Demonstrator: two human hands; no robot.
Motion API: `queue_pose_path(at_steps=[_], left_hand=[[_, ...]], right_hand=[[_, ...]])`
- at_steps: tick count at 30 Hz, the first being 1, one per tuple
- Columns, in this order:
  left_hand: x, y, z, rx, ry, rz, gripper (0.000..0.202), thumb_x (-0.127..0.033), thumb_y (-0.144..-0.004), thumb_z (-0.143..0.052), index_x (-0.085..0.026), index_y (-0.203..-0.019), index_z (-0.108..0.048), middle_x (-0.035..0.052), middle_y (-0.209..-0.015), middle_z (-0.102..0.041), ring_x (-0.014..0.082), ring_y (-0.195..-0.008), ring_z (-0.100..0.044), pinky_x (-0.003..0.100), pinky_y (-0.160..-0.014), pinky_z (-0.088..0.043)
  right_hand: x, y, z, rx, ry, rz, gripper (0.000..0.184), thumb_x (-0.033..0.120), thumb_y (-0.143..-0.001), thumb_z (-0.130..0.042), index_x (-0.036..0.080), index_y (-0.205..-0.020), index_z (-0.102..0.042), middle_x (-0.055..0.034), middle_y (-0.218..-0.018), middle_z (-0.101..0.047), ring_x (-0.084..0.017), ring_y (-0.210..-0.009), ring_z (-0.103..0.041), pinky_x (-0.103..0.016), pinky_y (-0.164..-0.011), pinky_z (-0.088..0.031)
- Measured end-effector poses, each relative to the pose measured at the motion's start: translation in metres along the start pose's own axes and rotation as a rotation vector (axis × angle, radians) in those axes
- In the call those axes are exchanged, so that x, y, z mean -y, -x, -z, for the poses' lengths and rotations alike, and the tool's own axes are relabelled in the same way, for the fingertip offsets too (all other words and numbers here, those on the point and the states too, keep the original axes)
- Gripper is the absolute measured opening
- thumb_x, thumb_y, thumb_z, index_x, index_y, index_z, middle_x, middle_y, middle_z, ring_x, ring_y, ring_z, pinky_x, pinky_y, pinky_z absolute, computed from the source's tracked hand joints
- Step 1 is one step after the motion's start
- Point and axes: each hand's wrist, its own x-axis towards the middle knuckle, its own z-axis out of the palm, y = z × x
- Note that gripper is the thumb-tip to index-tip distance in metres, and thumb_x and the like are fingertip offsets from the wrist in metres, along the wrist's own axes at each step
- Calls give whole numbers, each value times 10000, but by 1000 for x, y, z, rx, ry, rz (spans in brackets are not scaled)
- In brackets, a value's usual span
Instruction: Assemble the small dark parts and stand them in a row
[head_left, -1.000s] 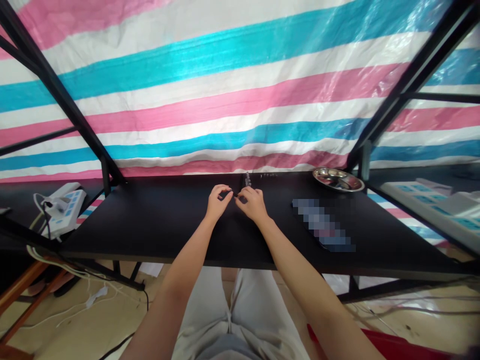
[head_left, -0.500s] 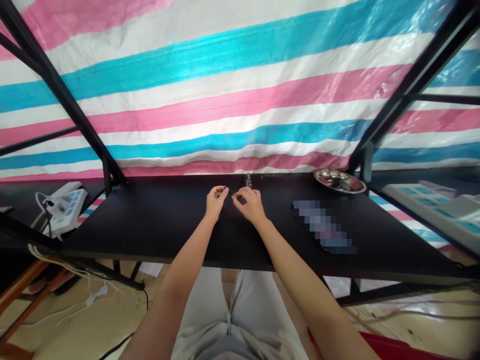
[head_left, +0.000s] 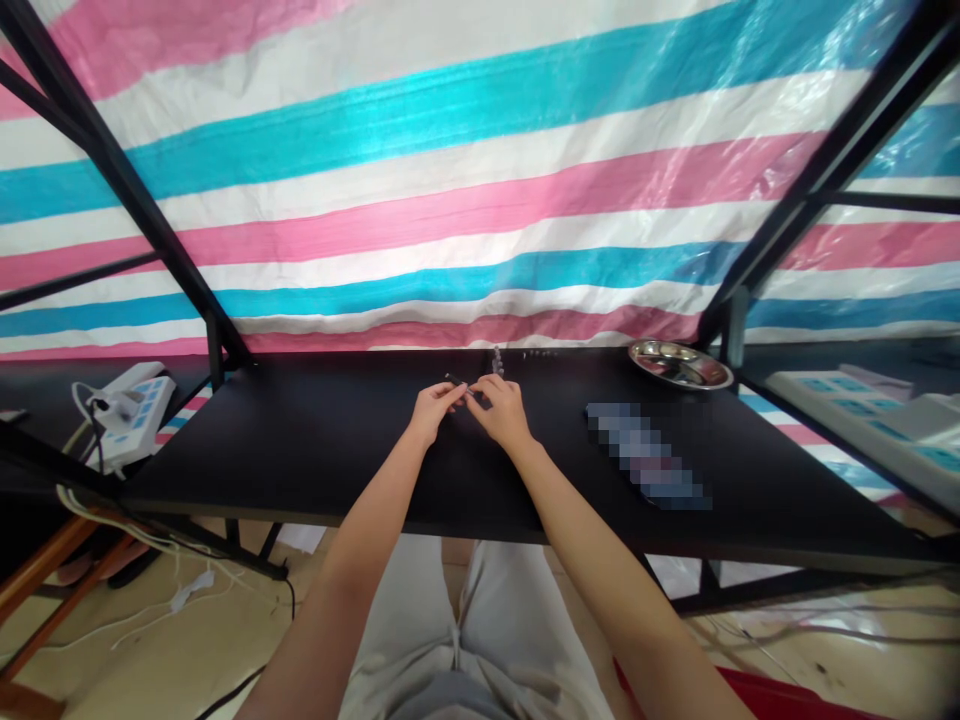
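Above the middle of the black table (head_left: 315,440), my two hands meet fingertip to fingertip. My left hand (head_left: 435,408) pinches a small, thin dark piece (head_left: 454,379) whose end pokes out past the fingers; its kind is too small to make out. My right hand (head_left: 498,405) is closed in a pinch at the same spot, and what lies between its fingertips is hidden. Just behind my right hand, a short row of small greyish bead-like pieces (head_left: 497,358) sits near the table's back edge.
A round steel dish (head_left: 681,364) stands at the back right, with a blurred-out flat object (head_left: 646,455) in front of it. Tiny clear bits (head_left: 540,353) lie along the back edge. Power strips (head_left: 142,420) rest at the left. Black frame bars (head_left: 154,235) slant up both sides before a striped sheet (head_left: 450,220).
My left hand's fingers have shifted slightly down and right, closing up to my right fingertips. More of the dark piece now shows above them. My right hand has hardly moved.
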Motion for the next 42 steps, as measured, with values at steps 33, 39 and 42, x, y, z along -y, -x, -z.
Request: queue_pose_path(at_steps=[33, 39, 42], left_hand=[[-30, -5, 148, -538, -1246, 179, 210, -346, -673, -603, -199, -805, -676, 78, -891, -677, 239, -867, -609, 300, -718, -417], [-31, -5, 150, -555, -1241, 245, 228, -349, -660, -605, -197, -812, -681, 80, -899, -680, 239, -887, -609, 295, -728, -430], [-31, -3, 151, -559, -1253, 269, 227, -340, -652, -605, -200, -812, -686, 74, -889, -683, 232, -897, -610, 281, -732, -439]], right_hand=[[-2, 0, 5, -33, -93, -84, 190, 166, -785, -421, 179, -870, -591, -70, -937, -583, -149, -705, -555, -323, -766, -374], [-11, -2, 10, -124, -38, -201, 223, 141, -766, -371, 169, -829, -583, -100, -954, -559, -186, -813, -549, -322, -746, -384], [-17, -3, 10, -173, -5, -323, 203, 138, -732, -380, 166, -804, -568, -93, -936, -555, -189, -800, -531, -324, -725, -379]])
